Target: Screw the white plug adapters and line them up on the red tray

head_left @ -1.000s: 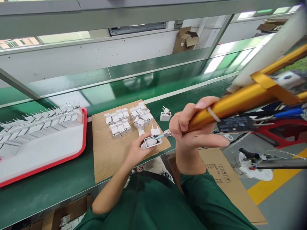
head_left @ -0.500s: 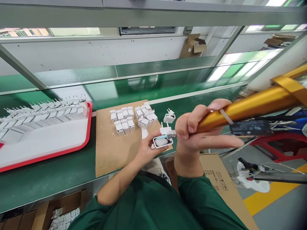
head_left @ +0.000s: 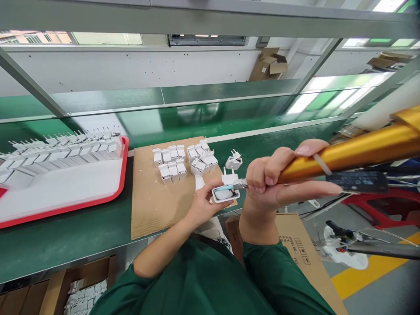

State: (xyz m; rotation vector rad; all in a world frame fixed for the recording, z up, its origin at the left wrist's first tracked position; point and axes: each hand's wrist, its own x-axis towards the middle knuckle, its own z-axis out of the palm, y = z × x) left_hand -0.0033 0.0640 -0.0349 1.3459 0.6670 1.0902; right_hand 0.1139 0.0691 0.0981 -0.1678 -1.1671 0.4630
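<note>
My left hand (head_left: 202,202) is closed on a white plug adapter housing (head_left: 225,195), its open side facing up, near the front edge of the bench. A flap with two pins stands up at the housing's far side. My right hand (head_left: 272,175) is wrapped round a gold tube-shaped tool (head_left: 354,151), the thumb stretched along its underside. The tool's metal end and light-blue tip (head_left: 224,187) reach into the open housing; what exactly the tip touches is hard to see. Several similar housings (head_left: 172,170) stand in groups on the cardboard sheet (head_left: 149,197), and one (head_left: 234,161) sits apart on the right.
At the left lies a red-rimmed white tray (head_left: 123,175) with rows of white adapters (head_left: 62,157). A carton (head_left: 295,253) is at my right, beside a red stool (head_left: 367,210). Below the bench, an open box (head_left: 52,293) holds white parts.
The whole view has shifted slightly. Both hands keep their holds, and the blue tip stays inside the housing with little visible movement.
</note>
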